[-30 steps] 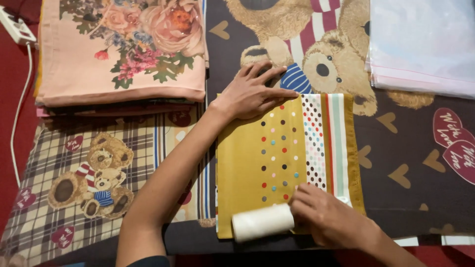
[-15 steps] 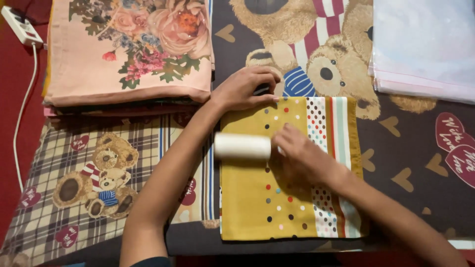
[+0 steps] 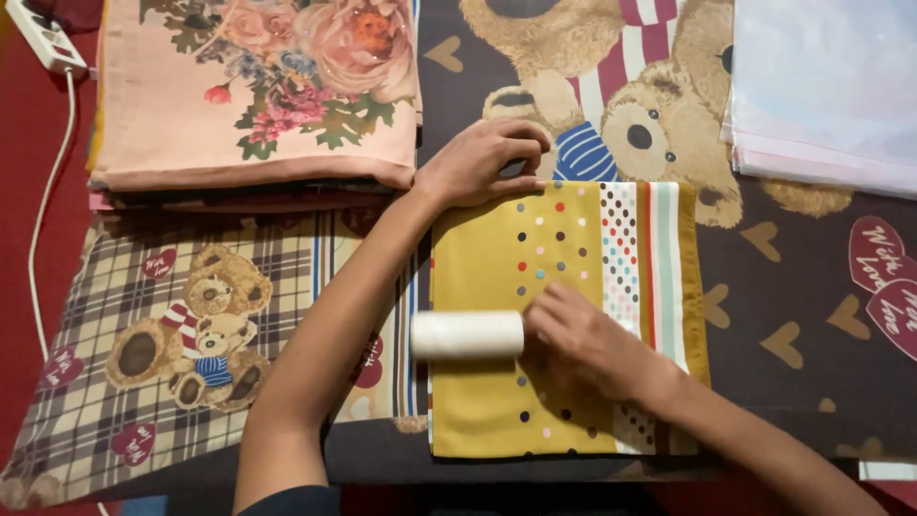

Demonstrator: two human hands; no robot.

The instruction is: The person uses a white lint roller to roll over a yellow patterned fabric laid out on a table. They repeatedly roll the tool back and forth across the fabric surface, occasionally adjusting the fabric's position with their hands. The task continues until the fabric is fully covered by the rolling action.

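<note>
Down on the spread bedding, the left hand (image 3: 482, 162) lies palm-down with fingers curled, pressing the top edge of a folded mustard-yellow cloth (image 3: 487, 268) with coloured dots and a striped border. Nearer the person, the right hand (image 3: 585, 342) is blurred; its fingers seem closed around the end of a white lint roller (image 3: 467, 334), which lies across the cloth's left side, between the two hands. Left of the left hand sits a stack of folded fabric topped by a pink floral piece (image 3: 258, 96). Beyond the right hand, at the far right, lies a pale folded pile (image 3: 826, 91). Underneath everything is a teddy-bear print sheet (image 3: 783, 287), and a white power strip (image 3: 45, 36) lies far left.
</note>
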